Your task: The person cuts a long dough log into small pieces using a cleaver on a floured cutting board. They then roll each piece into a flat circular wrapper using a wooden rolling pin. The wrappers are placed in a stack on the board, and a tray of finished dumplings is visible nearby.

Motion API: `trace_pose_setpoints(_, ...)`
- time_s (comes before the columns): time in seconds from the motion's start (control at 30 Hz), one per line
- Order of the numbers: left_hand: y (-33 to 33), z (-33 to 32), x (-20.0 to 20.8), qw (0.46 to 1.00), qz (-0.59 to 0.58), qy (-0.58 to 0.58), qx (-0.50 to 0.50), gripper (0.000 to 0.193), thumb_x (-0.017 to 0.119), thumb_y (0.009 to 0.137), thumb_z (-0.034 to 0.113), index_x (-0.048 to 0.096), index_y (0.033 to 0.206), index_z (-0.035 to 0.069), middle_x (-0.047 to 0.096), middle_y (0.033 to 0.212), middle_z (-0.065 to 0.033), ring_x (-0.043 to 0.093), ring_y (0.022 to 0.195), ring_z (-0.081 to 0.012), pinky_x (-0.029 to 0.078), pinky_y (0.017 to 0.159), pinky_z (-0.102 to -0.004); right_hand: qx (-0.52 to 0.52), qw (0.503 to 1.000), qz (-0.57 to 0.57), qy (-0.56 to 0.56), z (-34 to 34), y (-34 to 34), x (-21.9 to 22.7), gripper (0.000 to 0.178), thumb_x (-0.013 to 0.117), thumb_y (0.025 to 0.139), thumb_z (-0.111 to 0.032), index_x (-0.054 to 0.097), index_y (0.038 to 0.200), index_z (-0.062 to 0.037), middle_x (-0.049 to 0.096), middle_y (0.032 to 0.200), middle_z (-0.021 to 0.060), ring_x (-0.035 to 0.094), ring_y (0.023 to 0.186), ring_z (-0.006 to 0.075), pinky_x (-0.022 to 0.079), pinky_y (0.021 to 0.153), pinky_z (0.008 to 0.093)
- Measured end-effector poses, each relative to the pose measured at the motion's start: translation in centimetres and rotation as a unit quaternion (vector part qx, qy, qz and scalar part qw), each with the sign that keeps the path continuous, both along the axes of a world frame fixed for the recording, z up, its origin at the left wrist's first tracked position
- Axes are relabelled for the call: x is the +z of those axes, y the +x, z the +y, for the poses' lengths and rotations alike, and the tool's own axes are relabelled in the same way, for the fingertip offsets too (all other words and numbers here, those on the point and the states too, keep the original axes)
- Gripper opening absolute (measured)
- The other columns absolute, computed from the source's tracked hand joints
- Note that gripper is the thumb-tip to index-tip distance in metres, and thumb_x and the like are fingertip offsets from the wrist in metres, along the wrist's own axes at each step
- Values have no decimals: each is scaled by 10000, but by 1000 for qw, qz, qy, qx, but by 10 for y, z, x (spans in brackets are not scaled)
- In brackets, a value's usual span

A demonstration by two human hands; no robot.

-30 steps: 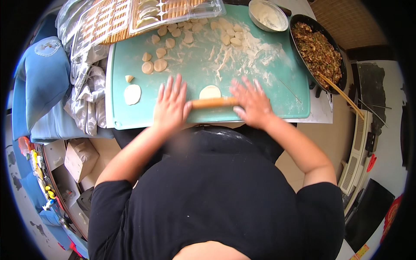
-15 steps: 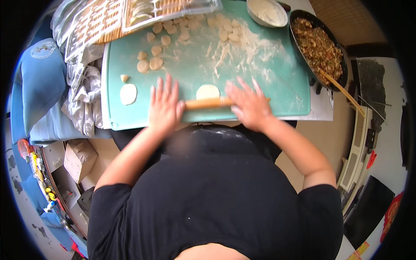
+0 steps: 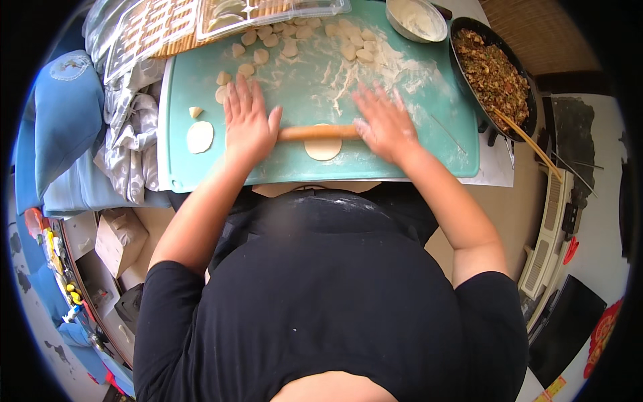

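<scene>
A wooden rolling pin [image 3: 293, 133] lies crosswise over the upper part of a round dough wrapper [image 3: 323, 150] on the green board [image 3: 295, 175]. My left hand [image 3: 248, 125] presses flat on the pin's left end, its fingers stretched forward. On the right end rests my right hand [image 3: 386, 125], palm down with the fingers extended and apart. Left of my left hand are another flat dough wrapper [image 3: 200, 137] and a small dough piece [image 3: 195, 112]. Several more dough pieces [image 3: 260, 56] lie toward the board's far side, some partly hidden behind my left fingers.
Loose flour [image 3: 355, 82] covers the board's far right. A bowl of flour [image 3: 415, 20] and a black pan of chopped filling [image 3: 492, 74] with chopsticks [image 3: 526, 139] stand at the back right. Clear plastic trays [image 3: 157, 33] on a woven mat occupy the far left.
Both hands have pushed the rolling pin forward, from the wrapper's near edge to its upper part. More of the wrapper's near side shows now. The view has shifted slightly.
</scene>
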State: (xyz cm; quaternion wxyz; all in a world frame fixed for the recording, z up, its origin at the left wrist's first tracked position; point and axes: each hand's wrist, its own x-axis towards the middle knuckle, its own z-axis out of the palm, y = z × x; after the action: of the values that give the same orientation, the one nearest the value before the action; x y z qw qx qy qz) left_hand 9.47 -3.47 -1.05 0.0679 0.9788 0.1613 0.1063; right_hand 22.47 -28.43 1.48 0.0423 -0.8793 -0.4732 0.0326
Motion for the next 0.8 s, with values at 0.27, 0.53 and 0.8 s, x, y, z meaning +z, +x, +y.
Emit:
trace_pose_setpoints(0.27,-66,-25,0,992,69,5,-108,703,464,897,413,277,1416,-22,117,1519,-223,102,1410,-386,74,1128,-501,87,993,62,-41,-39,-52,15,600,520,858,-404,402,1381,-133,300,1491,44,207,1399,298,120,1119,550)
trace_pose_setpoints(0.53,7,-11,13,1000,18,15,-5,681,437,916,411,275,1409,-29,142,1507,-237,119,1397,-408,114,1132,-481,7,999,-22,-35,-16,4,-5,570,451,902,-412,384,1392,-129,300,1486,74,190,1398,308,134,1126,517)
trace_pose_setpoints(0.8,-4,1,-6,999,-7,28,-31,634,455,909,371,315,1404,-1,130,1520,-213,116,1397,-416,102,1128,-504,27,999,-16,5,-2,2,3,578,455,907,-372,339,1420,-132,309,1487,39,200,1397,306,133,1113,548)
